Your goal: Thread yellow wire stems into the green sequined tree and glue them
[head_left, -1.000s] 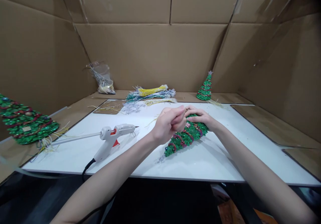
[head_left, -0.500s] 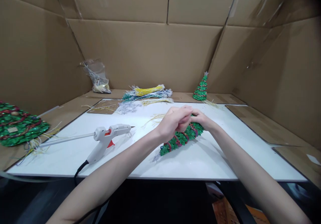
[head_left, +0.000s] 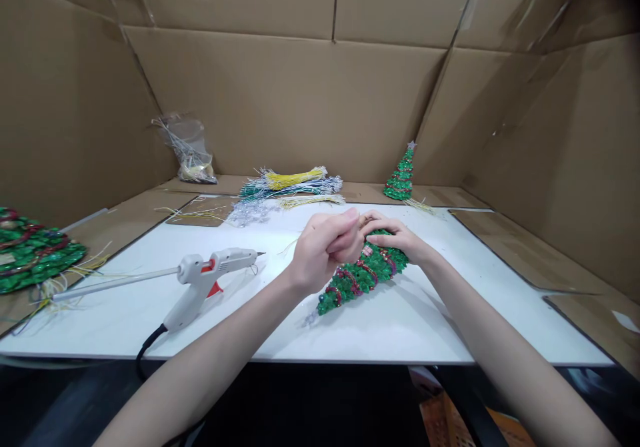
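Observation:
A small green glitter Christmas tree (head_left: 357, 277) with red garlands lies on its side on the white board (head_left: 240, 313), its tip toward me. My right hand (head_left: 395, 237) rests on the tree's wide base and grips it. My left hand (head_left: 325, 247) is curled beside the base, fingers pinched together near the right hand's fingertips; what it pinches is too small to see.
A white hot glue gun (head_left: 210, 277) with a glue stick lies left of the hands. Bundles of coloured wires (head_left: 290, 187) and a plastic bag (head_left: 187, 147) sit at the back. A finished tree (head_left: 401, 173) stands back right; another tree (head_left: 30, 250) lies far left. Cardboard walls surround the desk.
My left hand has shifted slightly left, off the tree's base, while the right hand stays on it. The camera has turned a little to the right.

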Demonstrator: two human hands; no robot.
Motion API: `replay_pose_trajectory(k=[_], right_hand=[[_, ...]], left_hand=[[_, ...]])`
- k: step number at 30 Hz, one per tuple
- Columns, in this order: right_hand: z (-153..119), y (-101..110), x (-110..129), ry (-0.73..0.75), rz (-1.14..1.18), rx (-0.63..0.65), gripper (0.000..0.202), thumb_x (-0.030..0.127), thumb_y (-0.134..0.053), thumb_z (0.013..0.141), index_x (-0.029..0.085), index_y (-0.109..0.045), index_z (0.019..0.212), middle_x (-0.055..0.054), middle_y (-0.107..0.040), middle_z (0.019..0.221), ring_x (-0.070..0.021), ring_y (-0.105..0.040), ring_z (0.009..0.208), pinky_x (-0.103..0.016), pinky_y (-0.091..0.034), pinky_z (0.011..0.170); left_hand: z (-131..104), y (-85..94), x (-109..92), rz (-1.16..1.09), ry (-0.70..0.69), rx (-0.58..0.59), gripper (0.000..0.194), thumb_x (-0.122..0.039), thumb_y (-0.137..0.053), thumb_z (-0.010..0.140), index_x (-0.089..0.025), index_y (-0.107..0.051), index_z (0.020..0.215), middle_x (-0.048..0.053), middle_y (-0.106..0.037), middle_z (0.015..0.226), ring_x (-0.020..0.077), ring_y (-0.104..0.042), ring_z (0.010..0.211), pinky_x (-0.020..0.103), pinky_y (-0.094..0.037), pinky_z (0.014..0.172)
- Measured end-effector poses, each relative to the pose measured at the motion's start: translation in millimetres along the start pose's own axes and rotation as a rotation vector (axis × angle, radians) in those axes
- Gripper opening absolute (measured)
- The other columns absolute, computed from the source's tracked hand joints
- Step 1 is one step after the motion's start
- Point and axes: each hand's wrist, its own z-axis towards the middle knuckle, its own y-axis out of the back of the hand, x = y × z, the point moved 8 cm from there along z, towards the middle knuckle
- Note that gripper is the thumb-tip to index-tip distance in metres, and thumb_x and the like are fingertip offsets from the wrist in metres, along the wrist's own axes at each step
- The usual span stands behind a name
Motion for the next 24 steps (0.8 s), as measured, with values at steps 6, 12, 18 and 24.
replay_pose_trajectory(k=[6,12,18,24], right_hand=[[-3.2,1.2,-0.1,0.01,0.007,-0.009,0.018,0.039,-0.064,0.086,0.028,-0.077,0.094,-0.005,-0.056,0.111,-0.0249,-0.052,0.11,-0.044,-0.035,0.104],[-3.6,3.0,0.1,-0.002,-0.009,-0.03,0.022,0.043,-0.066,0.084,0.027,-0.077,0.092,-0.006,-0.057,0.107,-0.0256,-0.053,0.107,-0.044,-0.037,0.104],[-4.1,2.6,1.1,-0.013,0.009,-0.032,0.02,0.042,-0.066,0.084,0.027,-0.077,0.091,-0.006,-0.056,0.105,-0.0251,-0.053,0.107,-0.042,-0.036,0.103],[-4.1,4.0,0.4,0.0,0.005,-0.034,0.023,0.045,-0.066,0.084,0.027,-0.077,0.091,-0.006,-0.057,0.105,-0.0252,-0.053,0.106,-0.041,-0.037,0.101]], left_hand=[[-4.8,-3.4,5.6,0.002,-0.007,0.032,0.057,-0.036,-0.053,0.09,-0.018,-0.021,0.045,-0.008,-0.017,0.04,0.0044,-0.018,0.038,0.025,-0.018,0.045],[-7.4,-5.2,7.7,0.017,-0.008,0.047,0.057,-0.036,-0.052,0.091,-0.018,-0.022,0.046,-0.007,-0.017,0.042,0.0051,-0.019,0.04,0.026,-0.017,0.047],[-10.3,-8.1,8.1,0.039,-0.028,0.081,0.055,-0.032,-0.051,0.091,-0.018,-0.022,0.046,-0.007,-0.018,0.044,0.0054,-0.018,0.042,0.026,-0.015,0.046],[-12.9,-9.3,8.6,0.073,-0.04,0.12,0.054,-0.029,-0.048,0.094,-0.017,-0.022,0.048,-0.006,-0.021,0.046,0.005,-0.018,0.043,0.026,-0.015,0.047]])
